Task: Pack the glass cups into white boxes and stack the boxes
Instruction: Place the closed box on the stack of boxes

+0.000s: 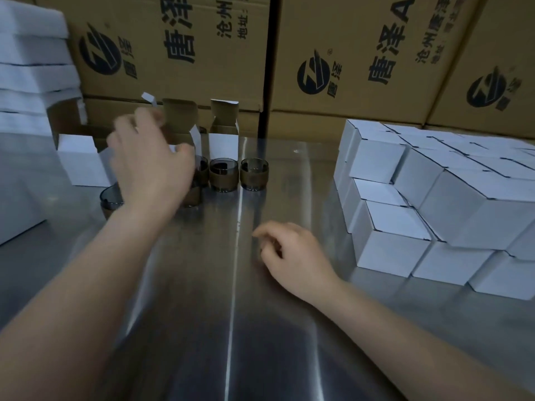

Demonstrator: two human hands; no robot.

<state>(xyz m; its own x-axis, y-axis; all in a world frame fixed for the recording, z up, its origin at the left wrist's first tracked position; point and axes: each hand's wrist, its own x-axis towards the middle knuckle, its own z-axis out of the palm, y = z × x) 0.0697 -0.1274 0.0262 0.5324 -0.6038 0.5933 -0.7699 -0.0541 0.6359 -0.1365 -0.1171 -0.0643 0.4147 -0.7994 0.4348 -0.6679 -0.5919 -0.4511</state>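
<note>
Several glass cups (pixel 223 175) stand in a short row just in front of the open box (pixel 223 141), a white carton set upright with its lid flap raised. A lone cup (pixel 111 198) sits well to the left of that box, nearer the person. The left hand (pixel 150 169) reaches in just left of the open box, over the nearest cups and against a second opened box (pixel 180 120). It is blurred: its fingers look half curled with the thumb close to a white flap, but I cannot tell whether it pinches that flap or anything else. The right hand (pixel 292 256) lies on the steel table (pixel 231 328) well in front of the open box and a little to its right, fingers loosely curled and holding nothing. The step in hand seems to be taking up a box or a cup for packing. Done well, that means holding the box mouth wide, keeping the flaps clear, and lowering the cup upright so the glass does not catch the cardboard edge. The cups beneath the left wrist stand close together, and the forearm could knock them. Well to the right of the open box, closed white boxes (pixel 419 204) are piled in tiers, the likely place for the next one. Left of it are a small closed box (pixel 82 166) and a tall white stack (pixel 29 68), and brown printed cartons (pixel 347 53) wall the table behind.
</note>
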